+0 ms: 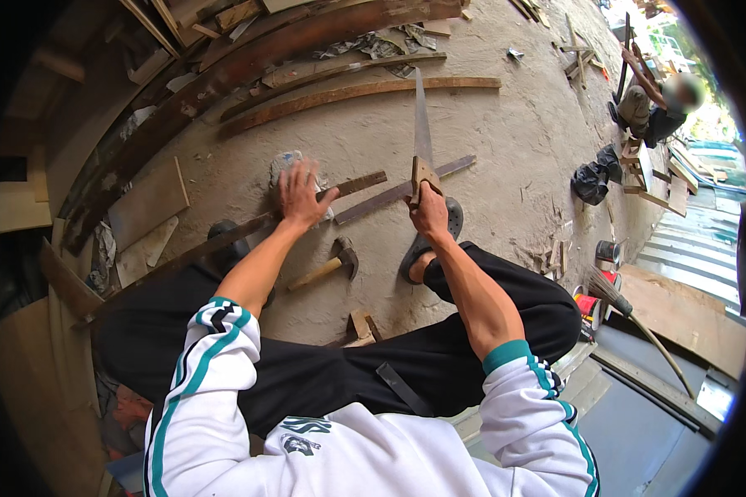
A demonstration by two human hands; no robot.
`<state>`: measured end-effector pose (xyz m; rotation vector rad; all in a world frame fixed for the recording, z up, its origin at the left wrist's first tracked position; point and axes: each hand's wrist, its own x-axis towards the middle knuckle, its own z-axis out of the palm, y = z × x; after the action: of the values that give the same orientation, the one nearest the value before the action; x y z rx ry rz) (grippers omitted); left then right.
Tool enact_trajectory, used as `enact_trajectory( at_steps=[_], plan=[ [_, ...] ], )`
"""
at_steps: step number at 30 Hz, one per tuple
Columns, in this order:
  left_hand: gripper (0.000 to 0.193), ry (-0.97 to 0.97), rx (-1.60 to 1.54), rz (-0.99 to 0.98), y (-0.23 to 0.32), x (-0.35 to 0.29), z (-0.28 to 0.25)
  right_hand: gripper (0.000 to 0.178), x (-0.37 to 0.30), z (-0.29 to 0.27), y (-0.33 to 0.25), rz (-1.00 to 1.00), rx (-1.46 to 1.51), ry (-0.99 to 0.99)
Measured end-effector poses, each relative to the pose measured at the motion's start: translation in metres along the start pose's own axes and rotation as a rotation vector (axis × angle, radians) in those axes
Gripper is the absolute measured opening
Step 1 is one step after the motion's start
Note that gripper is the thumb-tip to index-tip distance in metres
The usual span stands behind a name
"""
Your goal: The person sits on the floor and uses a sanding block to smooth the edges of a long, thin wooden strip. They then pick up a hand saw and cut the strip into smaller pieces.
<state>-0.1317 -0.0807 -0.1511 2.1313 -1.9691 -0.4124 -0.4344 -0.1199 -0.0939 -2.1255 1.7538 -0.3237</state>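
Note:
My right hand (428, 215) is closed round the wooden handle of a handsaw (423, 124), whose blade points away from me along the ground. My left hand (302, 197) is spread open and slightly blurred, over a long dark wood strip (360, 182) and a crumpled plastic bag (286, 164). Whether its palm touches the strip, I cannot tell. A second dark strip (377, 201) lies at a slant between my hands, its far end passing behind the saw. Between my feet rests a claw hammer (323, 269) with a wooden handle.
Long boards (348, 95) and a thick beam (215, 70) lie at the far left. Thin panels (149, 203) lean nearby. To the right are a black bag (590, 178), a brush broom (609, 291) and cans (588, 311). Another person (651, 103) crouches at the far right.

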Motion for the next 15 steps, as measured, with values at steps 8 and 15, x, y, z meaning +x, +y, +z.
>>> enact_trajectory(
  at_steps=[8, 15],
  plan=[
    [0.046, -0.109, -0.001, 0.129, 0.014, -0.029, 0.003, 0.042, -0.06, -0.032, -0.043, 0.258, 0.173, 0.076],
    [0.055, -0.355, 0.049, -0.041, 0.025, -0.017, -0.009, 0.045, -0.078, -0.051, -0.071, 0.379, 0.366, 0.077]
  ],
)
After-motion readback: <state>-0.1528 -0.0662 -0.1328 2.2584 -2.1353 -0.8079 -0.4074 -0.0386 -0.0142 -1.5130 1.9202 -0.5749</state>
